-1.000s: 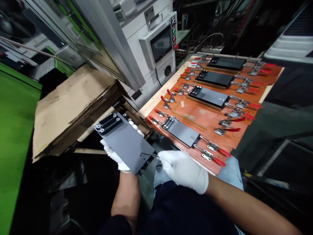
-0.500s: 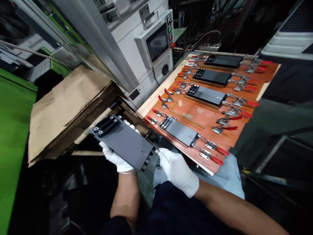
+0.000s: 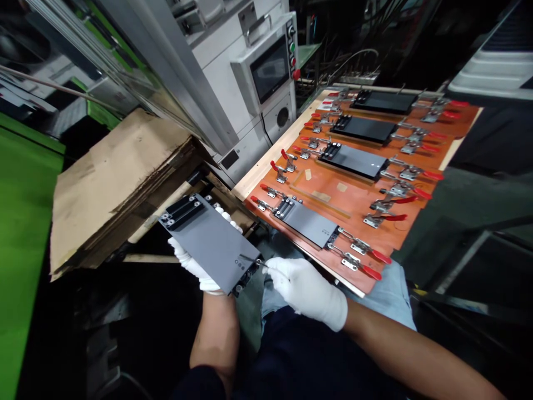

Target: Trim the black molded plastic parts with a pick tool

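Observation:
My left hand (image 3: 194, 266), in a white glove, supports a flat grey panel (image 3: 212, 239) from below, its fingers wrapped round the far edge. The panel is tilted, with a black ribbed block and metal bushings at its upper left end and black fittings at its lower right end. In my gloved right hand (image 3: 306, 289) is a thin metal tool (image 3: 263, 264), pinched between the fingers. Its tip reaches over the panel's lower right end, near small round marks; whether it touches is unclear. A similar grey panel (image 3: 310, 222) lies clamped on the orange board (image 3: 325, 205).
Several red-handled toggle clamps (image 3: 360, 244) line both sides of the board, around more dark panels (image 3: 364, 129). Stacked cardboard (image 3: 120, 161) stands at the left. Behind is a white machine with a control screen (image 3: 270, 69). A green surface (image 3: 25, 222) borders the far left.
My right hand has turned slightly, and the thin tool now extends over the panel's end and shows more clearly. The panel has shifted a little and tilted differently in my left hand.

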### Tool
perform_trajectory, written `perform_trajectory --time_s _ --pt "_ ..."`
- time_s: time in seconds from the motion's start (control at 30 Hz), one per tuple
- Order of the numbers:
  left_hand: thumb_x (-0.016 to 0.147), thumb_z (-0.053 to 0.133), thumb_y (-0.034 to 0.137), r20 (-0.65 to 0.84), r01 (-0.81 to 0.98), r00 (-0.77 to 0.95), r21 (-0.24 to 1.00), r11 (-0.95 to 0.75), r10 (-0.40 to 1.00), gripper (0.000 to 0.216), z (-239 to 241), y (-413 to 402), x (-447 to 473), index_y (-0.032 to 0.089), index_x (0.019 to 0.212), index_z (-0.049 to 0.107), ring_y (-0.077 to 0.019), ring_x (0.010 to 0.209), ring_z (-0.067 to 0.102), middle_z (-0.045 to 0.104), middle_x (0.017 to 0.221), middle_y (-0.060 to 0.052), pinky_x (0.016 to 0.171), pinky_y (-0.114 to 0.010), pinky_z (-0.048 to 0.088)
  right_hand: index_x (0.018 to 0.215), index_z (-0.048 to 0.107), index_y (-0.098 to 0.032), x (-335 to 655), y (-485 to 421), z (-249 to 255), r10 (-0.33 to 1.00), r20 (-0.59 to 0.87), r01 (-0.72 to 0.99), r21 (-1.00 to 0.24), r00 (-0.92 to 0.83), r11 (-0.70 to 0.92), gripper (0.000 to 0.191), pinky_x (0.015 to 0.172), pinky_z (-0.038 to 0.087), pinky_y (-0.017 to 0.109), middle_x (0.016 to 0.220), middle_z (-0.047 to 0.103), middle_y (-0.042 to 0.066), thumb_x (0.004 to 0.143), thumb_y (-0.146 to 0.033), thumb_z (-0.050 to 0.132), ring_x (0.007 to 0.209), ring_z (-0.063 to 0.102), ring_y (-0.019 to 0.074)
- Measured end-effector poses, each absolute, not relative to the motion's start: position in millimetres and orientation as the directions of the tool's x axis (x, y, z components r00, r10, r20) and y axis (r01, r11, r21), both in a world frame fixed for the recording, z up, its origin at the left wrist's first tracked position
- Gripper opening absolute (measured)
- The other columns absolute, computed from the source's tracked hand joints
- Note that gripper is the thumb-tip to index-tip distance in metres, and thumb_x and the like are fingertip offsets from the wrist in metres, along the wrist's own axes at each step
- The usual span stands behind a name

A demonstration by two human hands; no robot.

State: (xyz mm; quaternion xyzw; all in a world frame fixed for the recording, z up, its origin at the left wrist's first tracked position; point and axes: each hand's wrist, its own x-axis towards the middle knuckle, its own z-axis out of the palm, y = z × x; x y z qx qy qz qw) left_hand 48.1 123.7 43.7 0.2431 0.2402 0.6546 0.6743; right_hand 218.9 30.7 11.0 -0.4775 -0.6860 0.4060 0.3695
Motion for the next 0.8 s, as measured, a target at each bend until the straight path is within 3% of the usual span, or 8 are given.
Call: perform_trajectory --time_s 0.23,0.47,0.67,0.8 --pt "0.080 0.060 0.074 -0.017 -0.750 0.006 0.661 0.016 1.000 0.075 43.2 123.7 53.4 0.022 0.133 0.062 -0.0271 0.094 0.068 0.070 0.123 -0.013 0.081 -0.043 0.056 0.081 0.061 -0.018 219.9 25.4 26.7 0.950 0.039 0.306 -0.942 -0.309 0.139 0.026 0.067 0.046 0.026 0.074 0.066 0.002 0.096 -0.015 0.040 0.066 0.061 0.0145" --pt "0.079 0.059 0.075 0.024 -0.746 -0.020 0.665 -0.031 1.000 0.074 40.0 128.7 53.0 0.020 0.128 0.063 -0.0293 0.103 0.065 0.068 0.123 -0.014 0.087 -0.045 0.053 0.096 0.067 -0.016 208.2 23.6 30.2 0.926 0.000 0.393 -0.906 -0.377 0.160 0.024 0.076 0.049 0.031 0.098 0.074 0.010 0.095 -0.013 0.044 0.085 0.070 0.0216" --pt "0.079 0.062 0.073 0.088 -0.755 -0.021 0.652 -0.073 0.996 0.070 38.3 130.8 53.9 0.022 0.127 0.064 -0.0343 0.117 0.060 0.067 0.125 -0.013 0.090 -0.045 0.053 0.086 0.061 -0.018 208.9 18.7 25.0 0.909 0.051 0.491 -0.828 -0.414 0.270 0.016 0.061 0.040 0.030 0.080 0.068 0.004 0.094 -0.018 0.046 0.066 0.063 0.0177" --pt "0.080 0.058 0.074 0.083 -0.754 -0.051 0.651 -0.093 0.995 0.072 39.6 131.5 59.5 0.025 0.132 0.063 -0.0350 0.122 0.058 0.065 0.132 -0.012 0.087 -0.044 0.054 0.082 0.056 -0.019 208.2 14.4 25.6 0.889 0.100 0.468 -0.820 -0.446 0.328 0.015 0.058 0.035 0.029 0.075 0.065 0.002 0.093 -0.017 0.045 0.061 0.058 0.0152"
